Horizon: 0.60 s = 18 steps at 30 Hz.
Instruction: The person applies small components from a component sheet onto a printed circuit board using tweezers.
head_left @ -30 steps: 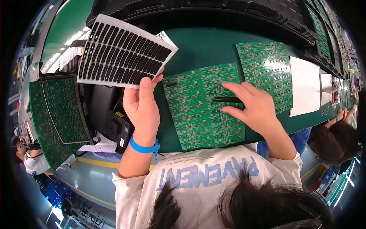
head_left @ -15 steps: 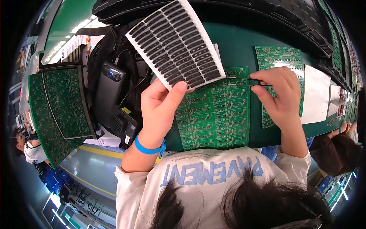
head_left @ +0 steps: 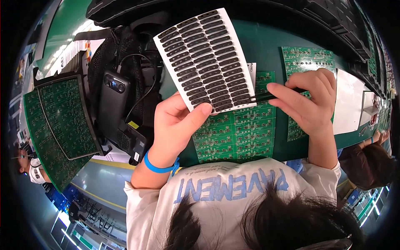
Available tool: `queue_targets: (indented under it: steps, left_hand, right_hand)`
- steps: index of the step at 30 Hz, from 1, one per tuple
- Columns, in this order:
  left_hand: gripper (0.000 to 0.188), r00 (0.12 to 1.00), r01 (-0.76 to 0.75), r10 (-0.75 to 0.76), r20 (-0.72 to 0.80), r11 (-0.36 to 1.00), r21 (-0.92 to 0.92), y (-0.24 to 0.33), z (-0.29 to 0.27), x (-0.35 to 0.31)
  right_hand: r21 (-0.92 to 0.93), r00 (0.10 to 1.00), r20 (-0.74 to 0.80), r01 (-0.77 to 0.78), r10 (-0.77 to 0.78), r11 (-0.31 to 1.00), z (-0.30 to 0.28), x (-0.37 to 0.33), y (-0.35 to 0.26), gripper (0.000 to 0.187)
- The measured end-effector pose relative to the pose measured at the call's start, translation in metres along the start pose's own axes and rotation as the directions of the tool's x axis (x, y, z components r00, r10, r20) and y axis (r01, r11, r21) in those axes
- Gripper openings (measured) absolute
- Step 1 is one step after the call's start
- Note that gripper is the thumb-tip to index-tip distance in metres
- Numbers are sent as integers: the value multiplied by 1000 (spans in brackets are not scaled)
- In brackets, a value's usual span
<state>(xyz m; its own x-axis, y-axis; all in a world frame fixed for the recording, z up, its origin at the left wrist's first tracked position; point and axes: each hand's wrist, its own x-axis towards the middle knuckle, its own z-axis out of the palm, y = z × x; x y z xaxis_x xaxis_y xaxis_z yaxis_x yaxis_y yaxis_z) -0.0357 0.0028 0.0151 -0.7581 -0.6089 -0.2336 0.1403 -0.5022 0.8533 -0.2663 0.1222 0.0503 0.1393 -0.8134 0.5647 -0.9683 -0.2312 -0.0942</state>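
A white backing sheet with rows of small black oblong stickers [head_left: 204, 58] is gripped at its lower edge by my left hand [head_left: 179, 121], thumb on top. My right hand [head_left: 306, 98] pinches dark tweezers [head_left: 261, 97]. Their tips reach the lowest sticker at the sheet's bottom right corner; whether they grip it I cannot tell. Below the sheet lies a green circuit board panel [head_left: 233, 137], its upper part partly hidden by the sheet. A second green board panel [head_left: 291, 62] lies beyond my right hand, which covers part of it.
At the left stand a black power bank [head_left: 114, 98] with a cable and a black rack [head_left: 89, 116] of green circuit boards. White paper [head_left: 348, 100] lies at the right. Black trays [head_left: 308, 21] line the far edge. Another person [head_left: 364, 164] is at the far right.
The sticker sheet has shifted right and tilted more upright in my left hand. The tweezers have come down from the sheet's right edge onto its lower right stickers.
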Motion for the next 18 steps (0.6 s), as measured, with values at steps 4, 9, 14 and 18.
queue_targets:
  steps: [4,9,14,18]
  left_hand:
    - [21,997,-58,57,51,998,14,-1,0,0]
    - [22,995,-85,83,56,996,41,-1,-1,-1]
    - [22,995,-103,100,24,986,132,2,3,-2]
    - [21,977,-214,212,37,939,270,2,6,0]
  right_hand:
    - [-7,1000,7,6,-6,1000,-2,0,-1,30]
    - [49,1000,10,2,-2,999,-2,0,0,27]
    - [118,995,78,-68,59,991,-4,1,-2,24]
    - [166,987,115,-127,108,978,-4,-1,-1,21]
